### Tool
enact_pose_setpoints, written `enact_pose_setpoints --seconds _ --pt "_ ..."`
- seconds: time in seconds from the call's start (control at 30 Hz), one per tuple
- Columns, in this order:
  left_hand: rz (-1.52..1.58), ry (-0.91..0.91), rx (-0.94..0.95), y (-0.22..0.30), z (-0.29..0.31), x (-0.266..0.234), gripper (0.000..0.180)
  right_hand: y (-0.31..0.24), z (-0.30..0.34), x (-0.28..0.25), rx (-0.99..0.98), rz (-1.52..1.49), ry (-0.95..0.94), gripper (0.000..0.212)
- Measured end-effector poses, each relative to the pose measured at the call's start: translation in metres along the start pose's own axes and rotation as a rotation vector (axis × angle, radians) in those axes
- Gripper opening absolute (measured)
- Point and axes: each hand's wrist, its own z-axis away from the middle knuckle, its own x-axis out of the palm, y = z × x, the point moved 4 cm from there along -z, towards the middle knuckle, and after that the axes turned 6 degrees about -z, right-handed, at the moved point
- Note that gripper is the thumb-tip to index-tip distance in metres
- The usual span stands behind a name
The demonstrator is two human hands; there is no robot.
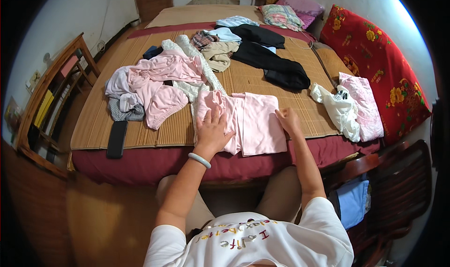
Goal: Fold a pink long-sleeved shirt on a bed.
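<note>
Pink garment (263, 129): squared flat at right, rumpled at left, apparently part-folded; lying at the bed's (140, 166) near edge.
Loose clothes (164, 68): heaped farther left, seemingly yet to be folded.
Left fingers (214, 117): spread on the garment's rumpled part, grasping nothing.
Right fingers (291, 114): curled against its right edge; cannot tell whether pinching.

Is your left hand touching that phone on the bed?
No, the left hand rests on pink cloth, apart from the black phone.
</note>
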Motion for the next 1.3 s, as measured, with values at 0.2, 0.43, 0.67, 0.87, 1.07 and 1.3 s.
enact_pose_setpoints --seconds 0.2,0.43,0.67,0.87,1.07,1.3 --pt "0.038 -0.048 0.004 0.003 -0.002 -0.002 0.080 0.008 0.012 0.009 0.245 -0.324 -0.521 0.038" --pt "0.129 0.010 0.074 0.023 -0.007 -0.001 0.079 0.028 0.008 -0.017 0.416 -1.093 -0.419 0.019" --pt "0.315 0.061 0.170 0.054 -0.014 -0.008 0.074 0.059 0.008 -0.037 0.344 -1.135 -0.241 0.017" --pt "1.515 -0.010 -0.212 0.009 -0.041 0.016 0.071 -0.024 -0.011 -0.055 0.292 -1.158 -0.307 0.023" --pt "1.995 -0.207 -0.464 -0.025 -0.039 0.031 0.098 -0.153 -0.028 -0.019 0.033 -0.796 -0.346 0.042" --pt "2.444 -0.351 -0.316 -0.079 -0.025 0.060 0.058 -0.245 0.041 0.090 -0.126 -0.733 -0.772 0.031"
